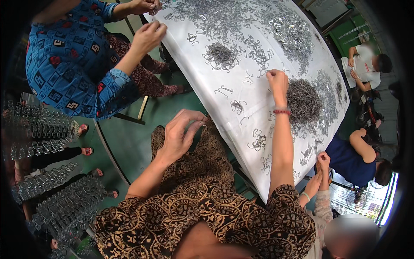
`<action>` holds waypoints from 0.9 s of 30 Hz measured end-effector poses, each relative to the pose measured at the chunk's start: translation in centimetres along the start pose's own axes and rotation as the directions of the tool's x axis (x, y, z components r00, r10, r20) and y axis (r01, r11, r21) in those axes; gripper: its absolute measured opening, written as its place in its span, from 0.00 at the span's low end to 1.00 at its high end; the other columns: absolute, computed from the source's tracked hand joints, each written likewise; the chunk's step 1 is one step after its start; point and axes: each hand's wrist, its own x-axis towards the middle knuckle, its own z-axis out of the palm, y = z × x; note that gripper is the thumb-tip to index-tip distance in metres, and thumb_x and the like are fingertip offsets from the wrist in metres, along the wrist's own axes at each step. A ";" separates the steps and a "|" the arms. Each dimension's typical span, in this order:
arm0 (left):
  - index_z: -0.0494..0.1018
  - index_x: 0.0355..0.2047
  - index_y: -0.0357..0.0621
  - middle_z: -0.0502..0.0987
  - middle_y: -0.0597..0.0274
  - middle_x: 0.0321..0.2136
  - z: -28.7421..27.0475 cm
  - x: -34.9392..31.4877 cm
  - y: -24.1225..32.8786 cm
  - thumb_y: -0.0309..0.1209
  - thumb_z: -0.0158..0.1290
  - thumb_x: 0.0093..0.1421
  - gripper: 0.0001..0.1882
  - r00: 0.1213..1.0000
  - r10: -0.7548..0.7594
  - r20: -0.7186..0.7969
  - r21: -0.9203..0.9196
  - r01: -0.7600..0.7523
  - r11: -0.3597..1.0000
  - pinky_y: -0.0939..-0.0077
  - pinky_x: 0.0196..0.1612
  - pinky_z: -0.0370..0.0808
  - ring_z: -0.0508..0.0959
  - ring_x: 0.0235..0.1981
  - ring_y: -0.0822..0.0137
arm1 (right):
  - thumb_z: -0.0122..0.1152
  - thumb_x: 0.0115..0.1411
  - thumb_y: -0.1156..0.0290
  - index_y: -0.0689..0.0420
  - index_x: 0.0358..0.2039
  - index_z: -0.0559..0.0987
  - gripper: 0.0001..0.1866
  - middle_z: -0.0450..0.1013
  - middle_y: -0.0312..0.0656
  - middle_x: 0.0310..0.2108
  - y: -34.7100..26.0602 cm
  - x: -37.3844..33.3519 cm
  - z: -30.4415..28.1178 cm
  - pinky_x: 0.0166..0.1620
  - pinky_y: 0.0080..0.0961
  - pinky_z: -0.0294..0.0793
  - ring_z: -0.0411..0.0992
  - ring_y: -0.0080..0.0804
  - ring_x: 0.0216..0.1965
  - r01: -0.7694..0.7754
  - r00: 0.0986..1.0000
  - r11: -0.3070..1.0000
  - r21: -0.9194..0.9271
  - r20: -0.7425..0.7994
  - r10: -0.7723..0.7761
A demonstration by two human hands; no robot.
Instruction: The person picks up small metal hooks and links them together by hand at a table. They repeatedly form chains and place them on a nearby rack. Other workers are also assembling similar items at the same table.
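Nearest the camera are the person's own shoulders and sleeves in a brown and gold patterned fabric (202,216), with both bare forearms reaching up from the lower edge. Beyond them spreads the largest thing in view, a white cloth-covered surface (241,93) that runs away to the upper right and is strewn with bent grey metal wire hooks, some heaped, some lying singly. The densest heap, a dark grey mound of wire hooks (304,101), lies just right of the right hand (277,82); a smaller round pile of hooks (221,55) sits further up the surface. The right hand (a red bead bracelet (282,111) rings its wrist) is curled narrow, its fingertips pressed down among loose hooks on the surface at the mound's edge. The left hand (181,134) hangs off the near edge of the surface above the green floor (129,138), fingers pinched together; whether it grips a hook cannot be told. At upper left, another person in a blue patterned sleeve (73,56) works with both hands at the surface's far corner.
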 end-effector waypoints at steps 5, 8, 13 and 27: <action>0.74 0.36 0.36 0.79 0.55 0.32 0.4 -0.3 -0.9 0.16 0.58 0.54 0.09 0.998 0.017 0.059 0.004 -0.017 1.000 0.69 0.37 0.74 0.79 0.33 0.57 | 0.66 0.53 0.75 0.62 0.34 0.85 0.08 0.81 0.38 0.27 -7.4 -12.9 -0.1 0.35 0.18 0.75 0.76 0.19 0.29 -0.083 0.984 0.699 0.711 0.168 -0.054; 0.74 0.37 0.35 0.79 0.55 0.33 0.9 -0.6 -1.4 0.15 0.55 0.57 0.08 0.993 0.022 0.113 0.088 -0.032 0.996 0.74 0.38 0.75 0.80 0.34 0.65 | 0.64 0.57 0.79 0.65 0.35 0.83 0.06 0.79 0.35 0.27 -11.3 -18.9 -0.6 0.33 0.14 0.71 0.72 0.16 0.27 0.038 0.989 0.573 0.819 0.052 -0.139; 0.74 0.37 0.34 0.79 0.54 0.32 1.5 -1.2 -1.1 0.17 0.58 0.57 0.08 0.991 0.026 0.131 0.133 -0.043 0.990 0.74 0.37 0.75 0.80 0.33 0.63 | 0.62 0.58 0.79 0.64 0.34 0.81 0.04 0.76 0.33 0.25 -13.6 -22.2 -1.7 0.32 0.14 0.70 0.70 0.14 0.27 0.030 0.997 0.496 0.868 0.010 -0.078; 0.79 0.37 0.36 0.80 0.50 0.30 7.1 7.2 -6.1 0.28 0.54 0.63 0.08 0.965 -0.109 0.238 0.244 0.049 0.968 0.65 0.38 0.75 0.80 0.32 0.55 | 0.61 0.56 0.83 0.64 0.32 0.81 0.04 0.72 0.34 0.23 -12.0 -23.3 -1.7 0.24 0.14 0.61 0.65 0.14 0.21 0.014 0.998 0.113 0.993 -0.006 -0.070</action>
